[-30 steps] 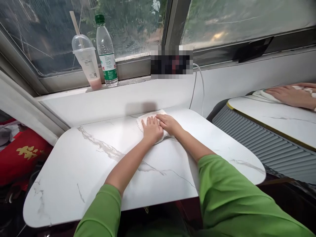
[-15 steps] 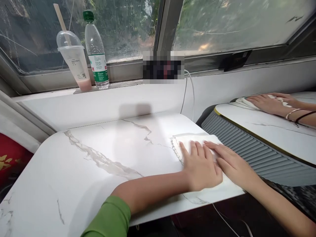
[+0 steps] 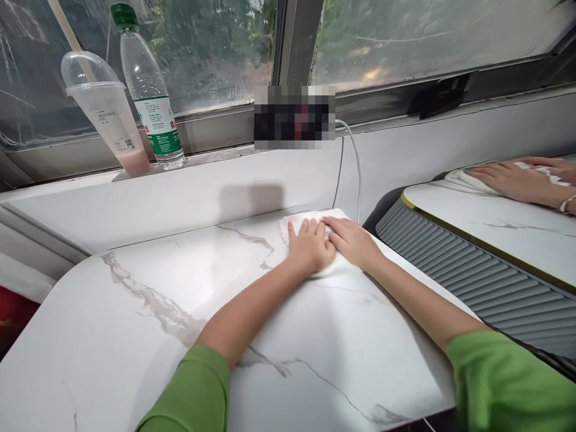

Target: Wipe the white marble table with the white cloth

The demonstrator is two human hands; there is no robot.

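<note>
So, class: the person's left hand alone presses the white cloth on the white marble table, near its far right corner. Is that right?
No: the head view shows the left hand and the right hand both flat on the white cloth on the white marble table, near its far right corner.

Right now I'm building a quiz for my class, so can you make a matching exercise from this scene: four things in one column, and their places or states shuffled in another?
Things
1. white cloth
2. water bottle
3. plastic cup
4. white cable

Places or states
a. hangs down the wall behind the table
b. green cap, upright on the window ledge
c. flat on the marble table, under the left hand and right hand
d. domed lid, a little pink drink at the bottom

Pairs: 1-c, 2-b, 3-d, 4-a
</note>
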